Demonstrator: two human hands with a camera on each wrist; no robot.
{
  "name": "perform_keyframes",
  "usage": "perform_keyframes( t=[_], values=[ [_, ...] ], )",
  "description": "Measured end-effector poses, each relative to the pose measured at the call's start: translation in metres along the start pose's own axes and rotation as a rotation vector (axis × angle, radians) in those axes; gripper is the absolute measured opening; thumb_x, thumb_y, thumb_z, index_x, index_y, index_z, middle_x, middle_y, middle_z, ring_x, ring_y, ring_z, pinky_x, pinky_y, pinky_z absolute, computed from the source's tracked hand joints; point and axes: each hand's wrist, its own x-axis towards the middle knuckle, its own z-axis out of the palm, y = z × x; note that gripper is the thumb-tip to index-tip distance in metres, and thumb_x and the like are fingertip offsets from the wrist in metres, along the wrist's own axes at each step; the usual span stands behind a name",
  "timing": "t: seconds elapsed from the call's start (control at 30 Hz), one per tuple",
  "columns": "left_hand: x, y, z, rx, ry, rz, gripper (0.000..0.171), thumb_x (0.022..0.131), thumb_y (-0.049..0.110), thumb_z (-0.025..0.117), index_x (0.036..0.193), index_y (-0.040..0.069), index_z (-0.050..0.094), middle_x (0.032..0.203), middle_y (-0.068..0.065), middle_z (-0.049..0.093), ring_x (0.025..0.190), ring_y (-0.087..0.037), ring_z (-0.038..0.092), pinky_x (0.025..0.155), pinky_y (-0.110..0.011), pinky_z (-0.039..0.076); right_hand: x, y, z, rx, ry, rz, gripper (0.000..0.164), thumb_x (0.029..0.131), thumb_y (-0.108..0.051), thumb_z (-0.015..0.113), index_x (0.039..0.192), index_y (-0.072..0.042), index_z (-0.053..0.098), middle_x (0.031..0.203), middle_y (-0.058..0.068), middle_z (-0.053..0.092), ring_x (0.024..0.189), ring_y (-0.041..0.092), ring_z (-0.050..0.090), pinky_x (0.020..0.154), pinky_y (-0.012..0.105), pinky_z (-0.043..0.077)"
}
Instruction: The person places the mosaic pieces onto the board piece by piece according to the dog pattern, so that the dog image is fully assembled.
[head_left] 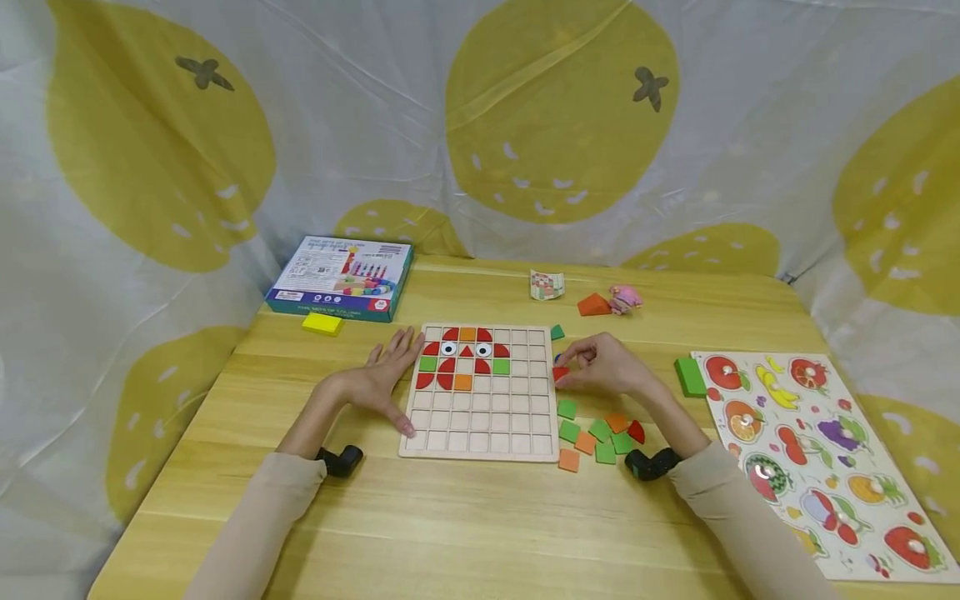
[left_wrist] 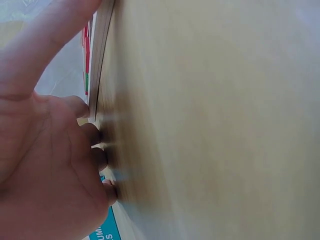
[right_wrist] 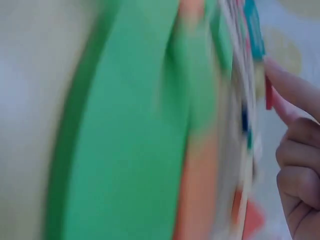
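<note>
A wooden grid board (head_left: 501, 423) holds red, orange and green tiles and two eye tiles in its upper left squares. My left hand (head_left: 381, 379) lies spread along the board's left edge, thumb near the lower left corner; the left wrist view shows the palm (left_wrist: 45, 150) and fingers beside that edge. Just off the board's right edge, my right hand (head_left: 606, 365) pinches a red tile (head_left: 560, 373) between thumb and fingertips. The right wrist view has this red tile (right_wrist: 269, 95) edge-on. A dark blue piece shows by the right fingers, mostly hidden.
Several loose tiles, among them a green tile (head_left: 569, 431) and an orange tile (head_left: 568, 460), lie right of the board. Farther right lies a fruit puzzle board (head_left: 813, 417) beside a green block (head_left: 690, 377). A box (head_left: 341, 279) and yellow block (head_left: 322, 324) stand back left.
</note>
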Motion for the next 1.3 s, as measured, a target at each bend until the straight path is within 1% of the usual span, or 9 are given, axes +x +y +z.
perform_keyframes(
  t=[0.13, 0.23, 0.4, 0.6, 0.8, 0.97, 1.1, 1.2, 1.3],
  values=[
    [0.0, 0.002, -0.001, -0.009, 0.001, 0.003, 0.146, 0.057, 0.057, 0.086, 0.154, 0.011, -0.012, 0.16, -0.017, -0.024, 0.148, -0.039, -0.021, 0.118, -0.063, -0.009, 0.02, -0.035, 0.031, 0.047, -0.011, 0.012, 0.021, 0.075, -0.021, 0.083, 0.092, -0.013, 0.075, 0.054, -0.002, 0.037, 0.051, 0.012, 0.032, 0.051, 0.022, 0.027],
    [-0.001, 0.003, -0.002, -0.007, 0.002, 0.004, 0.146, 0.057, 0.057, 0.086, 0.154, 0.011, -0.013, 0.16, -0.017, -0.024, 0.148, -0.039, -0.021, 0.118, -0.063, -0.009, 0.036, -0.052, 0.056, 0.042, -0.01, 0.018, 0.022, 0.074, -0.022, 0.084, 0.09, -0.011, 0.075, 0.05, -0.004, 0.036, 0.048, 0.011, 0.03, 0.048, 0.022, 0.025],
    [-0.001, 0.003, -0.002, -0.003, -0.006, -0.005, 0.146, 0.057, 0.057, 0.086, 0.154, 0.012, -0.013, 0.159, -0.017, -0.024, 0.148, -0.038, -0.022, 0.118, -0.063, -0.01, 0.046, -0.069, 0.079, -0.008, 0.048, 0.087, 0.023, 0.069, -0.026, 0.088, 0.081, -0.012, 0.074, 0.05, -0.004, 0.035, 0.047, 0.011, 0.032, 0.047, 0.024, 0.022],
    [-0.002, 0.002, -0.001, -0.004, -0.004, -0.001, 0.146, 0.057, 0.058, 0.086, 0.154, 0.011, -0.013, 0.159, -0.018, -0.024, 0.147, -0.039, -0.021, 0.117, -0.064, -0.009, 0.047, -0.071, 0.083, 0.033, 0.075, 0.12, 0.021, 0.066, -0.021, 0.089, 0.081, -0.013, 0.076, 0.059, -0.003, 0.043, 0.047, 0.012, 0.03, 0.046, 0.024, 0.021],
    [-0.001, 0.0, -0.001, 0.002, 0.012, 0.017, 0.147, 0.057, 0.057, 0.086, 0.154, 0.01, -0.013, 0.159, -0.018, -0.024, 0.147, -0.04, -0.021, 0.117, -0.065, -0.008, 0.048, -0.068, 0.083, 0.078, 0.066, 0.09, 0.017, 0.068, -0.017, 0.088, 0.081, -0.014, 0.078, 0.05, -0.001, 0.041, 0.044, 0.011, 0.029, 0.044, 0.022, 0.021],
    [0.0, 0.0, -0.001, 0.0, 0.007, 0.023, 0.148, 0.056, 0.057, 0.087, 0.154, 0.009, -0.014, 0.159, -0.018, -0.025, 0.147, -0.04, -0.021, 0.117, -0.065, -0.008, 0.05, -0.07, 0.087, 0.089, 0.074, 0.057, 0.018, 0.067, -0.017, 0.089, 0.081, -0.012, 0.078, 0.055, -0.001, 0.048, 0.045, 0.01, 0.029, 0.046, 0.023, 0.023],
    [-0.001, -0.001, -0.001, 0.011, 0.003, 0.003, 0.147, 0.056, 0.059, 0.086, 0.154, 0.012, -0.014, 0.159, -0.016, -0.025, 0.148, -0.038, -0.022, 0.118, -0.064, -0.008, 0.052, -0.072, 0.09, 0.07, 0.096, 0.065, 0.018, 0.066, -0.018, 0.089, 0.081, -0.014, 0.079, 0.054, 0.0, 0.051, 0.044, 0.01, 0.032, 0.046, 0.023, 0.025],
    [-0.001, -0.002, -0.001, 0.013, 0.004, 0.006, 0.147, 0.057, 0.06, 0.085, 0.154, 0.012, -0.014, 0.159, -0.016, -0.025, 0.148, -0.038, -0.022, 0.118, -0.064, -0.008, 0.05, -0.073, 0.089, 0.084, 0.09, 0.071, 0.019, 0.067, -0.019, 0.089, 0.083, -0.015, 0.079, 0.06, -0.002, 0.054, 0.046, 0.01, 0.033, 0.047, 0.022, 0.026],
    [0.0, -0.002, -0.001, 0.004, 0.007, 0.023, 0.147, 0.057, 0.059, 0.085, 0.154, 0.011, -0.014, 0.159, -0.017, -0.025, 0.148, -0.039, -0.021, 0.117, -0.065, -0.007, 0.046, -0.073, 0.082, 0.119, 0.073, 0.069, 0.021, 0.07, -0.022, 0.087, 0.088, -0.014, 0.079, 0.059, -0.004, 0.048, 0.049, 0.011, 0.031, 0.049, 0.023, 0.024]
  ],
)
